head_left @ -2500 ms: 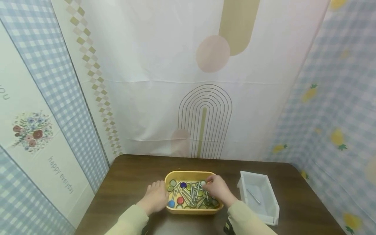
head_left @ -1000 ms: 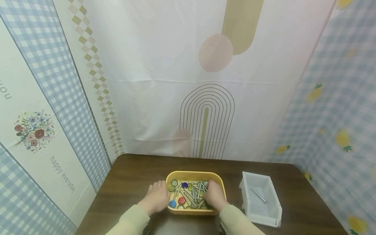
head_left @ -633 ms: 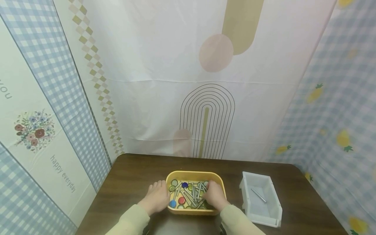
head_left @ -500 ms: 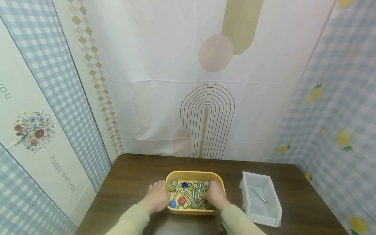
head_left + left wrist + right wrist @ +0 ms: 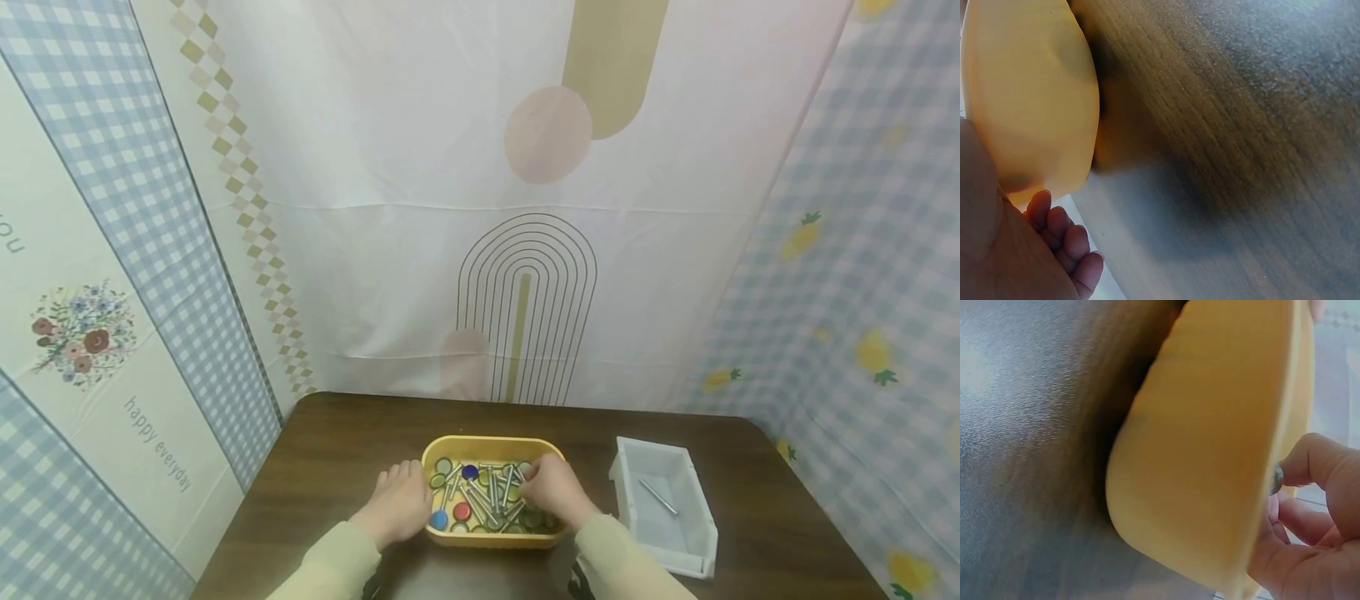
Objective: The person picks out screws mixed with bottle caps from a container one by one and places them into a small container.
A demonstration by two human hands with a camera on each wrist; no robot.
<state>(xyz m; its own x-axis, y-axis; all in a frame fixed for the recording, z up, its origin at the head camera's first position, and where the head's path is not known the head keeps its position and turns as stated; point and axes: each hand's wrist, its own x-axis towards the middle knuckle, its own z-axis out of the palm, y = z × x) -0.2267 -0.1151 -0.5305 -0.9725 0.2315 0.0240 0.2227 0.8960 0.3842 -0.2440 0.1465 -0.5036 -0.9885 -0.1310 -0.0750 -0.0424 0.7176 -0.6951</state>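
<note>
A yellow bin (image 5: 495, 540) stands on the table, holding several silver bolts (image 5: 482, 503) mixed with bottle caps, among them a red cap (image 5: 461, 511), a blue cap (image 5: 438, 520) and a dark blue cap (image 5: 470, 472). My left hand (image 5: 401, 500) holds the bin's left end, fingers loosely curled at the outer wall (image 5: 1035, 106). Over the bin's right end, my right hand (image 5: 555, 487) pinches a small grey metal piece, apparently a bolt (image 5: 1277, 479), between thumb and fingers; only its rounded end shows. The right hand hides part of the bin's contents.
To the right stands a white open-front bin (image 5: 701, 525) with a single bolt (image 5: 658, 497) lying in it. Both bins rest on a dark wooden table (image 5: 345, 433). A patterned cloth (image 5: 375, 275) hangs behind the table's back edge.
My right hand dips into the bin's right part, stays there, then rises slightly and moves right, pinching the grey piece. My left hand keeps its place at the bin's left end.
</note>
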